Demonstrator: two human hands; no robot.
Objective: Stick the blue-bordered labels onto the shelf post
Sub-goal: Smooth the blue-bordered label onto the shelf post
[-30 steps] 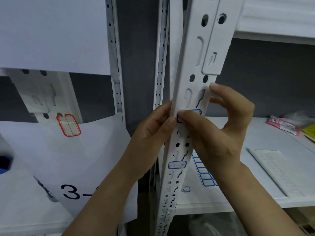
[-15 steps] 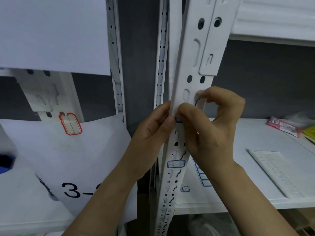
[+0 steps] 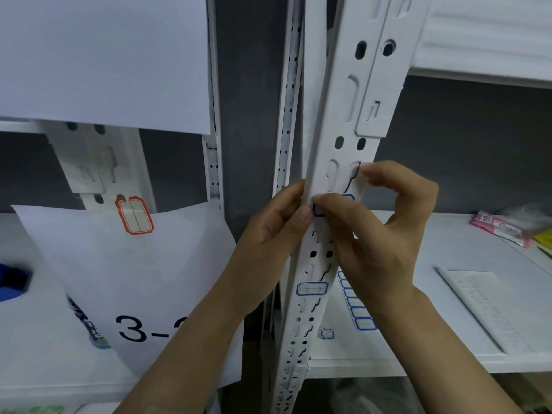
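Across the upper left, a large white paper sheet point(image 3: 101, 61) hanging over the rack. Below it, a second sheet printed "3-" point(image 3: 134, 279), tilted, with its lower right part hidden behind the left forearm. Down the middle, the white perforated shelf post point(image 3: 336, 115), leaning from upper right to lower left. To the right, a white shelf point(image 3: 478, 348) behind the post. At mid-height on the post, the left hand point(image 3: 268, 243), with its fingers curled behind the post's left edge and its thumb tip pressed on the front. Opposite, the right hand point(image 3: 379, 240), clamped on the post, with its thumb laid flat across a label and its bent forefinger hooked on the right edge. On the shelf, a pale backing strip point(image 3: 484, 306), a partly hidden sheet of blue labels point(image 3: 360, 318) and a pink packet point(image 3: 501, 225) near the back. On the left upright, a red-bordered label point(image 3: 135, 215). Lower on the post, well below the hands, the lower blue-bordered label point(image 3: 311, 288), stuck flat across the face. Under the right thumb, the upper blue-bordered label point(image 3: 349, 198), against the post, only its corners showing. Beside the post's foot, a small blue scrap point(image 3: 325, 333) on the shelf.
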